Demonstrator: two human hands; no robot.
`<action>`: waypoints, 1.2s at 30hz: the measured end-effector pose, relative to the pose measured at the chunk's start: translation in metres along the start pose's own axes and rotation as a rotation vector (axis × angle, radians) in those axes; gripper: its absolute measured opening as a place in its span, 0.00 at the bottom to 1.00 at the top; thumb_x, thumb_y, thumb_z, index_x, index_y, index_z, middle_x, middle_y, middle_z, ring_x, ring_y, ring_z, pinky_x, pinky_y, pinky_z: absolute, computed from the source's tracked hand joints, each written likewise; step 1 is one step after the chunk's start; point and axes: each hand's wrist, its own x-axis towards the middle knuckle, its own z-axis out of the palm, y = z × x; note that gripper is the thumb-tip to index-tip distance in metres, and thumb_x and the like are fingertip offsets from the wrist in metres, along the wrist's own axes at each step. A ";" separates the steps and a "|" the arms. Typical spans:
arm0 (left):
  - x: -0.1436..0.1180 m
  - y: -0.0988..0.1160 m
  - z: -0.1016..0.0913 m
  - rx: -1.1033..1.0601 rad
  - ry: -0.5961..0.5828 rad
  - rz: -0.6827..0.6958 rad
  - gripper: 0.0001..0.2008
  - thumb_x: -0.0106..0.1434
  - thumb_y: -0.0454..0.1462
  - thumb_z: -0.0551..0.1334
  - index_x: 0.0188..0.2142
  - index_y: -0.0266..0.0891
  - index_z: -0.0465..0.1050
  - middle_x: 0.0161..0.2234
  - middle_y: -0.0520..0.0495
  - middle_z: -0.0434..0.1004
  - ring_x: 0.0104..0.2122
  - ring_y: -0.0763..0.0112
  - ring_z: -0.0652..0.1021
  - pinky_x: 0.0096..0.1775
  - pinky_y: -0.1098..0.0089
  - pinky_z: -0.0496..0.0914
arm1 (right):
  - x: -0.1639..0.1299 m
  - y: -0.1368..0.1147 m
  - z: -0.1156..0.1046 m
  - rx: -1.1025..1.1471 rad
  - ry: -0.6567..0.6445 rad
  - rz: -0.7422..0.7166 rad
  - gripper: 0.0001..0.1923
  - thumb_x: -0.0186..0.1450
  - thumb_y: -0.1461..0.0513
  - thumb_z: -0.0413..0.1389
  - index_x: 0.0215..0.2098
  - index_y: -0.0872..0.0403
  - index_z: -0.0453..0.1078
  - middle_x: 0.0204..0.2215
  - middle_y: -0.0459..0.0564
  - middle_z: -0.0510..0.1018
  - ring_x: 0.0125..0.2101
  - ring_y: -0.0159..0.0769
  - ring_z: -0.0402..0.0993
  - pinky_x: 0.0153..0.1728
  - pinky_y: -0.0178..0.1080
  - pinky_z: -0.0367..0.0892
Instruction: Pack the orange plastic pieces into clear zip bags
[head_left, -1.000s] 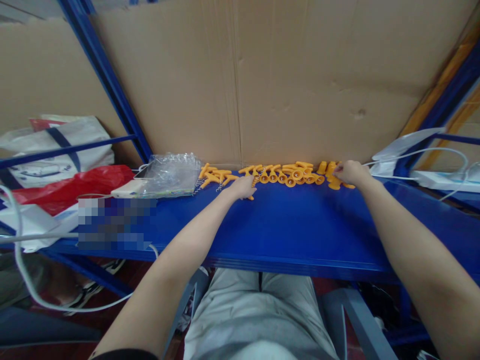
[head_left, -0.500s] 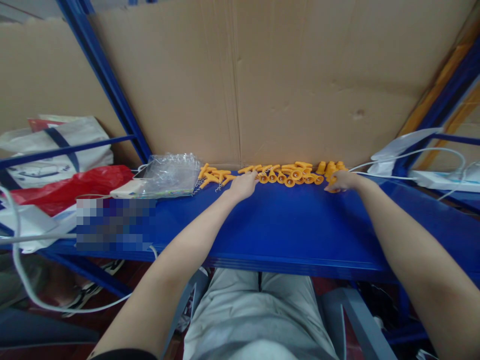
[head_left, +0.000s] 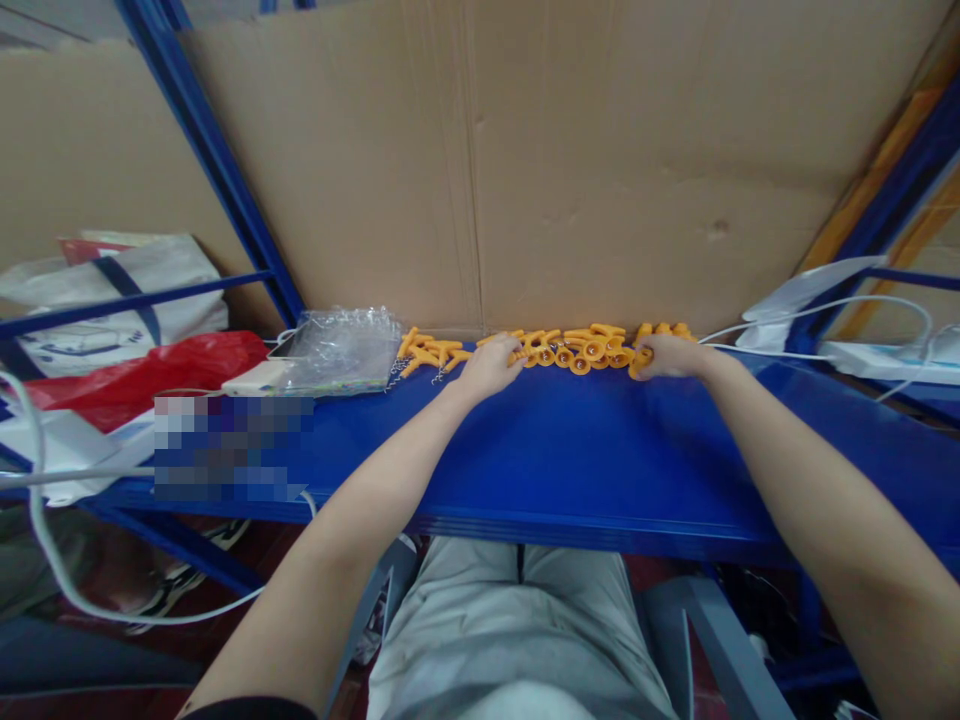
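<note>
On the blue shelf top, against the cardboard, lies a row of yellow corkscrews (head_left: 581, 355), their bell-shaped cups facing me. My left hand (head_left: 491, 365) is closed at the row's left end, with a yellow corkscrew (head_left: 517, 356) at its fingertips. At the right end my right hand (head_left: 671, 354) has its fingers closed round a yellow corkscrew cup (head_left: 640, 362); the fingertips are partly hidden. Behind that hand stand several yellow cups (head_left: 661, 329). Left of my left hand lie loose yellow T-handles (head_left: 431, 352) with metal spirals.
A clear plastic bag (head_left: 345, 350) lies left of the handles. Further left are a red bag (head_left: 172, 370), a white tote (head_left: 180, 290) and a white cable (head_left: 37, 540). Blue posts (head_left: 217, 150) frame the cardboard (head_left: 562, 170). A power strip (head_left: 892, 360) is at the right.
My right hand has moved left, from the standing cups to the right end of the corkscrew row. My left hand has shifted slightly right and covers more of the row's left end.
</note>
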 end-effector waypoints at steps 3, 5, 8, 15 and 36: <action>0.000 0.000 0.001 -0.010 0.006 0.046 0.05 0.65 0.35 0.60 0.38 0.37 0.75 0.41 0.43 0.79 0.43 0.62 0.79 0.46 0.65 0.72 | -0.004 -0.026 -0.012 0.047 -0.075 -0.049 0.11 0.56 0.60 0.60 0.38 0.53 0.76 0.32 0.50 0.80 0.34 0.43 0.76 0.37 0.42 0.68; -0.001 0.001 0.002 -0.019 0.004 0.063 0.05 0.65 0.36 0.60 0.38 0.37 0.75 0.41 0.43 0.79 0.43 0.62 0.79 0.46 0.65 0.71 | -0.006 -0.041 -0.017 0.076 0.001 -0.123 0.11 0.57 0.60 0.58 0.39 0.52 0.76 0.35 0.49 0.81 0.36 0.43 0.76 0.38 0.42 0.68; -0.001 0.001 0.002 -0.024 -0.004 0.083 0.06 0.65 0.36 0.60 0.39 0.38 0.74 0.42 0.43 0.79 0.44 0.62 0.78 0.46 0.65 0.71 | -0.008 -0.056 -0.017 0.079 0.075 -0.207 0.11 0.57 0.61 0.58 0.39 0.52 0.76 0.40 0.51 0.82 0.40 0.45 0.77 0.41 0.42 0.68; -0.002 0.003 -0.001 -0.015 -0.015 0.090 0.07 0.66 0.36 0.59 0.40 0.39 0.75 0.43 0.43 0.79 0.45 0.62 0.78 0.47 0.64 0.71 | -0.012 -0.067 -0.009 -0.044 0.133 -0.230 0.17 0.58 0.62 0.56 0.46 0.49 0.76 0.50 0.53 0.79 0.51 0.51 0.73 0.45 0.47 0.66; -0.002 0.003 0.001 -0.036 0.002 0.122 0.08 0.66 0.36 0.58 0.41 0.38 0.74 0.44 0.43 0.77 0.46 0.62 0.77 0.48 0.64 0.71 | -0.019 -0.083 -0.009 -0.113 0.281 -0.234 0.19 0.61 0.61 0.55 0.51 0.55 0.71 0.47 0.62 0.79 0.47 0.54 0.73 0.43 0.47 0.62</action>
